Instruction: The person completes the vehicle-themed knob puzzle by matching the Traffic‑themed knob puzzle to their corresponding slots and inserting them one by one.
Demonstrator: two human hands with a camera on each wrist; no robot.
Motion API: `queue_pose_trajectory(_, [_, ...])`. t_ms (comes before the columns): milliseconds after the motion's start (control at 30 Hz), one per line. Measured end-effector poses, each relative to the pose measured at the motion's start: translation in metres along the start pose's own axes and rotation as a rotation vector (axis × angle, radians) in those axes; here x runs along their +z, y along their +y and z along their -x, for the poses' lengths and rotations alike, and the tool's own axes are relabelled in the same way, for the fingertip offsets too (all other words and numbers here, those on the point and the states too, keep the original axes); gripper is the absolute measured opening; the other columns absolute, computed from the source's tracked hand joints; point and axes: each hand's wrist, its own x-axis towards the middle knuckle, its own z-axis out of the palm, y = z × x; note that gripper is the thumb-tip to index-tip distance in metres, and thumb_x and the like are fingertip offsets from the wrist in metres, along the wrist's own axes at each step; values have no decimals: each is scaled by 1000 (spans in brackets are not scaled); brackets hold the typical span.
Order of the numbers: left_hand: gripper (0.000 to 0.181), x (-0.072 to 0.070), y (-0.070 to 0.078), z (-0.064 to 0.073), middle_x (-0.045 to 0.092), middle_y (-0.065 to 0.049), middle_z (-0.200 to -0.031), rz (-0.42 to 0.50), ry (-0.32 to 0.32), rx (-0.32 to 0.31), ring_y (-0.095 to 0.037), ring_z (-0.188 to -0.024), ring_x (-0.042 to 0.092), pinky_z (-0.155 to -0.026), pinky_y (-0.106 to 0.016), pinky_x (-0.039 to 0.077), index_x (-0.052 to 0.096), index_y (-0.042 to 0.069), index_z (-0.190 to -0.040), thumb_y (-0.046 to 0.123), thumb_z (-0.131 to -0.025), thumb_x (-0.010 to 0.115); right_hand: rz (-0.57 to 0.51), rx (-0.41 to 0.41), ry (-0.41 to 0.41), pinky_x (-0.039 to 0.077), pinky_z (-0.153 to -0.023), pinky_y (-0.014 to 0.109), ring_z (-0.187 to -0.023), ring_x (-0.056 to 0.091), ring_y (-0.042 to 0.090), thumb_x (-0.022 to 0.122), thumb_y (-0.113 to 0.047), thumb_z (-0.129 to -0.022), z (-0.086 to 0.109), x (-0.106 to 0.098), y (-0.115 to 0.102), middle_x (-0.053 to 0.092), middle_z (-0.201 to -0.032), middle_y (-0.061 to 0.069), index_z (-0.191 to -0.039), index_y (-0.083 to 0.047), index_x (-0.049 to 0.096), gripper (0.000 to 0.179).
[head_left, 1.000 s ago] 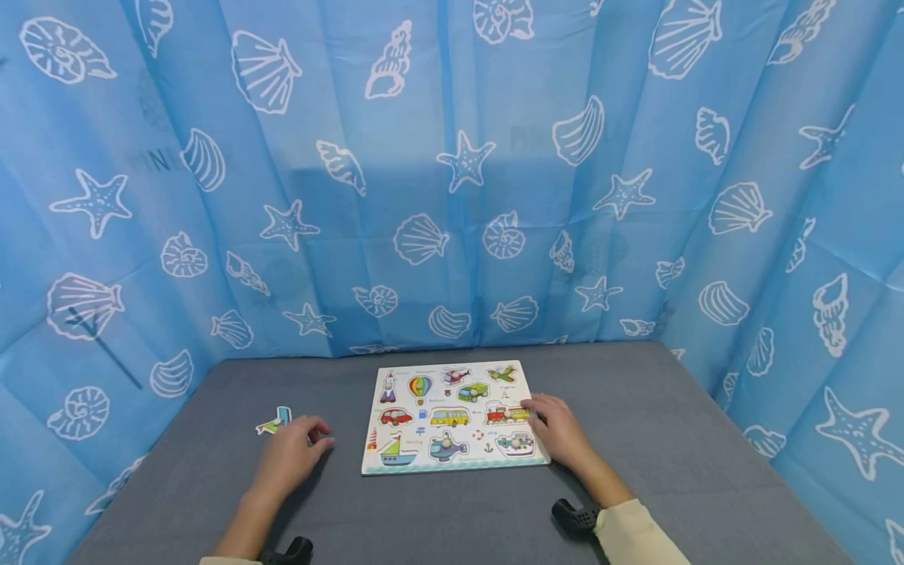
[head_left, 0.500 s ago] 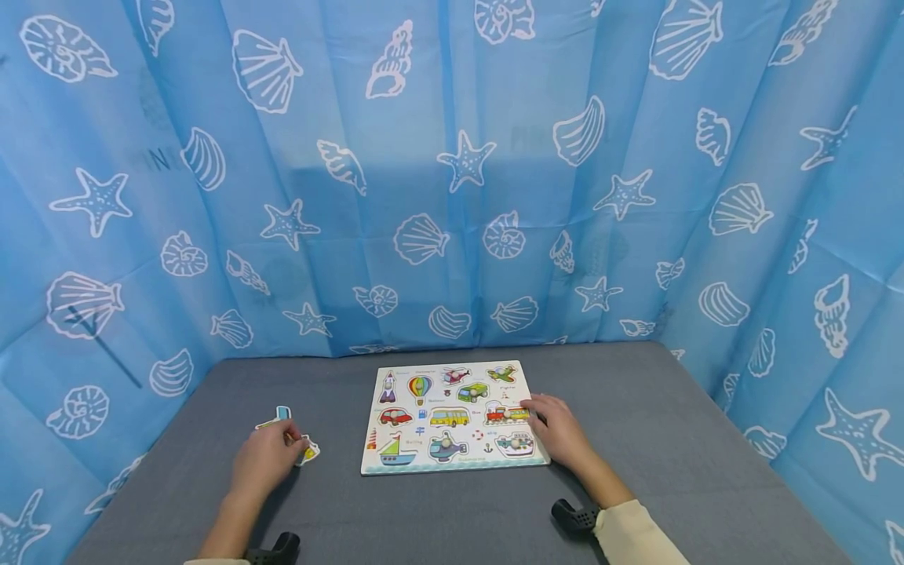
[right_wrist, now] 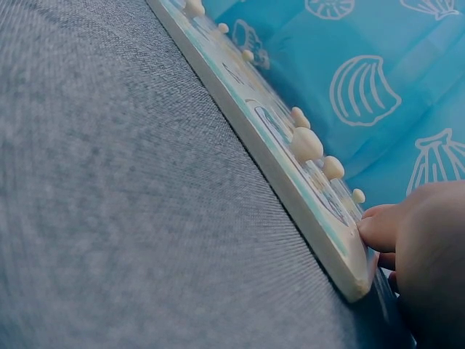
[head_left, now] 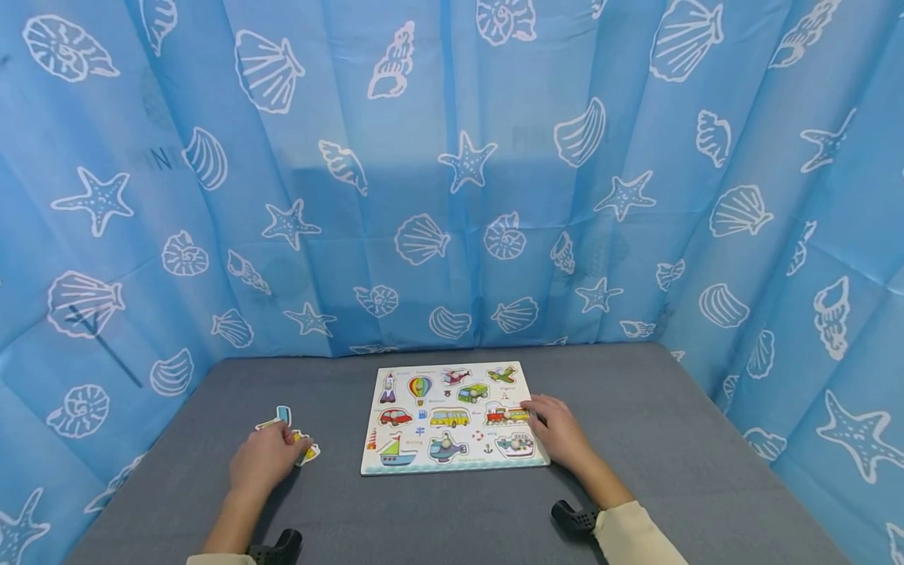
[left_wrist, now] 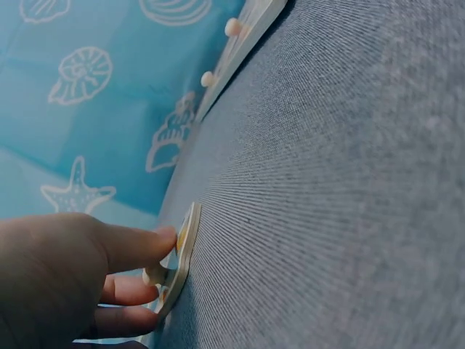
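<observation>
My left hand point(head_left: 259, 459) is at the left of the table over small vehicle-picture puzzle pieces. In the left wrist view its thumb and fingers pinch a knobbed puzzle piece point(left_wrist: 185, 243) close to the cloth. The head view shows a yellow part of a piece point(head_left: 308, 453) beside the fingertips, and a blue-and-white piece point(head_left: 283, 413) sticks out behind the hand. My right hand point(head_left: 560, 430) holds the right edge of a white wooden puzzle board point(head_left: 459, 463), its thumb on the top near the corner in the right wrist view. The other fingers are partly hidden there.
Knobbed pieces sit in the board, among them a yellow bus point(head_left: 450, 417), a red car point(head_left: 395, 417) and a sailboat point(head_left: 398, 453). Grey cloth point(head_left: 438, 518) covers the table. A blue shell-print curtain point(head_left: 452, 235) rises behind and along the sides.
My left hand has moved left and down onto the pieces, its fingers drawing together on one. A yellow part now shows by its fingertips. The right hand and the board stay put.
</observation>
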Motion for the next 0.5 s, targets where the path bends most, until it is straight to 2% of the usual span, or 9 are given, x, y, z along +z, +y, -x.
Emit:
queue_pose_trajectory(267, [32,0,6,-1,53,-1,-67,-2,24,2,-19,-59,49,-50,-36,37,57,12,-74,38,-85,73,-5,-1,-3,30,-102,59,-128,42,45,61,-3,-93,-1,0,-1,53,-133,25,-121,1,65,29])
queue_pose_trajectory(500, [29,1,22,2,49,-3,-72,-13,125,30,-20,-61,47,-51,-37,37,57,12,-75,32,-82,77,-3,6,3,31,-102,59,-127,42,44,62,-3,-92,0,0,-1,54,-133,24,-121,0,66,29])
